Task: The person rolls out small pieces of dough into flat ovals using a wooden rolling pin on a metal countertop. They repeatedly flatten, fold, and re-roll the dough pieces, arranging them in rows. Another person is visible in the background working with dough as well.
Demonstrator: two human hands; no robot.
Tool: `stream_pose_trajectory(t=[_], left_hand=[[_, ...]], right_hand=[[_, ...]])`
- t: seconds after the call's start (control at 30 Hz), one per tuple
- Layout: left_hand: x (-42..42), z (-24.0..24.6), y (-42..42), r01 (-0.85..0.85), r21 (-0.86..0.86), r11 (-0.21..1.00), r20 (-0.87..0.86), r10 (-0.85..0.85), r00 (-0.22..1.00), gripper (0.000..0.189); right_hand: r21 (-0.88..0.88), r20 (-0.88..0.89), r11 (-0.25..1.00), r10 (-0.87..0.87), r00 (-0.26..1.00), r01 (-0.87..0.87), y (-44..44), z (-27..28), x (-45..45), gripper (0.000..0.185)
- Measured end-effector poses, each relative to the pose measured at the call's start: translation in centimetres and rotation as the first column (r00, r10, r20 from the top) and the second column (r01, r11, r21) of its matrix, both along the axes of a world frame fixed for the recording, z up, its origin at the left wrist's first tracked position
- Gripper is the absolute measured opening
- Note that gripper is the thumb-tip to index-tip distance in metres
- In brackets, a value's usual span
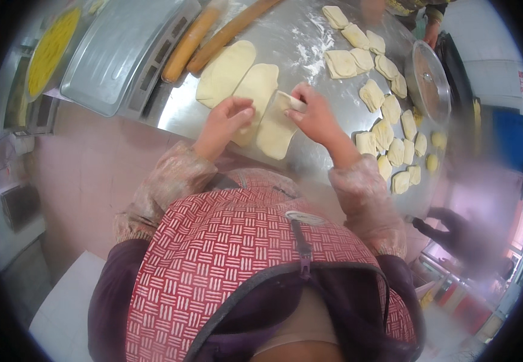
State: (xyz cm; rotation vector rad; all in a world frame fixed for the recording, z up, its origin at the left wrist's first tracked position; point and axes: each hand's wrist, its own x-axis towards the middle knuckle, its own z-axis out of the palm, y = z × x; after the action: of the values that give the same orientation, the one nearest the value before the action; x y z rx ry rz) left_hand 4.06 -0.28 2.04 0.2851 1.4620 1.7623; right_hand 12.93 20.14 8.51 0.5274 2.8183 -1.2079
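Observation:
Three flattened sheets of dough lie side by side on the metal worktop. My right hand (313, 113) pinches the upper right end of the nearest dough sheet (276, 131), which is curled up between thumb and fingers. My left hand (229, 120) is over the middle dough sheet (261, 83), its thumb and fingertips close together; whether it grips any dough cannot be told. Farther left lies the third dough sheet (227, 72), partly beside a wooden rolling pin (232, 34). Folded dough pieces (390, 108) are spread in groups to the right.
A second rolling pin (193, 43) and a metal tray (112, 50) lie left of the dough. Beyond the tray stands a pan of yellow food (53, 54). Loose flour (311, 50) dusts the worktop. A round metal pan with a clear lid (428, 81) stands at right, near another person's hand (432, 32).

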Motion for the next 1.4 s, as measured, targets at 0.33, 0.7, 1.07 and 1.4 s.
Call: stream_pose_trajectory(t=[0.33,0.7,1.07,1.4], left_hand=[[3.2,1.5,6.4,0.132,0.364,0.922,0.434,-0.294,0.852,0.046],[1.8,-1.0,4.7,0.017,-0.466,0.885,-0.423,-0.24,0.874,0.022],[5.9,-0.4,9.1,0.354,-0.332,0.874,-0.46,-0.478,0.749,0.025],[6.3,-1.2,14.1,0.49,-0.396,0.777,-0.044,-0.549,0.835,0.018]], right_hand=[[-0.878,-0.015,0.361,-0.68,0.733,0.316,3.8,4.8,8.2,0.029],[-0.392,0.029,0.43,-0.878,0.478,0.813,4.9,-8.3,16.9,0.025],[-0.552,0.094,0.52,-0.738,0.668,0.652,2.8,-6.0,12.8,0.034],[-0.121,-0.133,0.688,-0.726,0.675,0.716,-0.9,-10.0,12.9,0.032]])
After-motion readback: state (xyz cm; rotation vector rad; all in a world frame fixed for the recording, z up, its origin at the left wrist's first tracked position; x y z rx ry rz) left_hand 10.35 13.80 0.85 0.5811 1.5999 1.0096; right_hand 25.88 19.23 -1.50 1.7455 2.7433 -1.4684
